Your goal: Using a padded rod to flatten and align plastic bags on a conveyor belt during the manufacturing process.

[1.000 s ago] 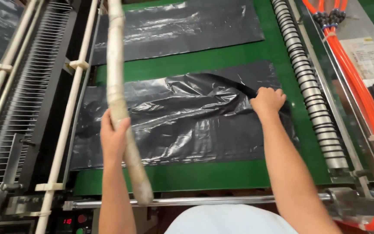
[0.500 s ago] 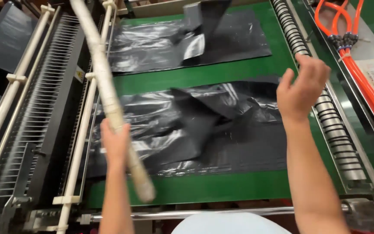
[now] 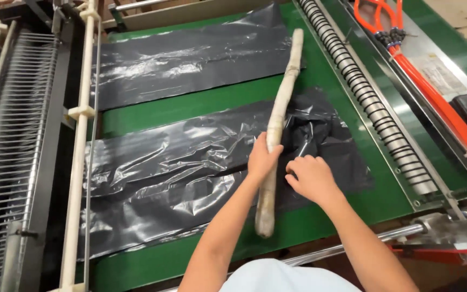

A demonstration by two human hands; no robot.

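So the left hand (image 3: 262, 158) is wrapping its fingers around a long pale wooden stick (image 3: 277, 127), gripping it a bit below the middle. The stick is lying across the crumpled black plastic sheet (image 3: 190, 173), running from about 6 o'clock up to 12 o'clock and tilting slightly right, with its top end reaching the second flat black plastic sheet (image 3: 190, 57) further up. The right hand (image 3: 312, 176) is sitting just at 3 o'clock of the stick, fingers curled down and pinching the near sheet's bunched-up part. Both sheets are lying on the green belt worktop (image 3: 217, 100), and a bare green strip is showing between them. At 3 o'clock the ribbed metal roller (image 3: 368, 100) is bordering the belt, with orange hoses (image 3: 433, 97) beyond it. At 9 o'clock a white rail (image 3: 79, 140) is edging the belt.
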